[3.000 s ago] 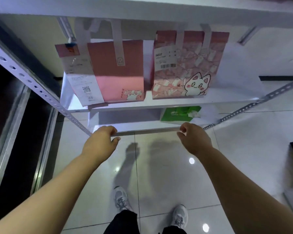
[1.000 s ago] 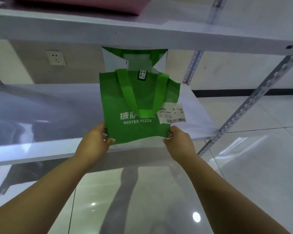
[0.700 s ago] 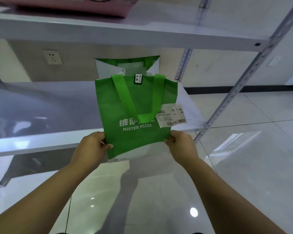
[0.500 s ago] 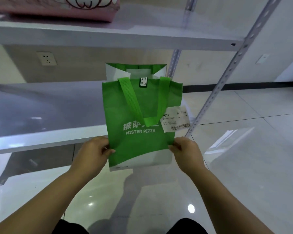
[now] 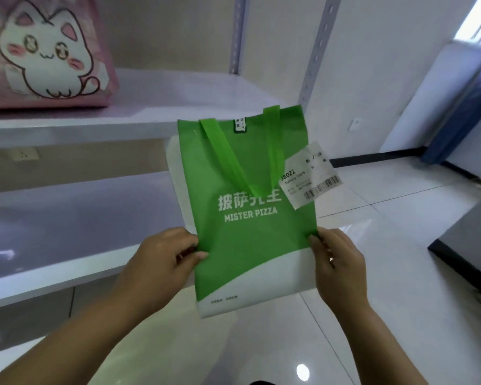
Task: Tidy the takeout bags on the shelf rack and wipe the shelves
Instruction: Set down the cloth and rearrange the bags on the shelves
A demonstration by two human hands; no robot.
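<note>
1. You face a white rack. Its upper shelf (image 5: 178,107) carries a pink cat bag (image 5: 47,51) at the left, and the glossy lower shelf (image 5: 67,232) lies beneath. A perforated grey post (image 5: 317,51) rises at the right.
2. The walls are pale, with a socket (image 5: 22,154) under the upper shelf. The white floor tiles (image 5: 386,218) shine.
3. You hold the green bag (image 5: 250,245) in the air in front of the rack – off both shelves, over the floor.
4. Its long axis runs nearly upright, with the handles at the top and the white band at the bottom. The "MISTER PIZZA" face looks at you, and a receipt tag (image 5: 308,176) sticks out at its right edge.
5. Your left hand (image 5: 164,259) pinches the left edge, thumb on the front. Your right hand (image 5: 336,259) has its fingers closed on the right edge.
</note>
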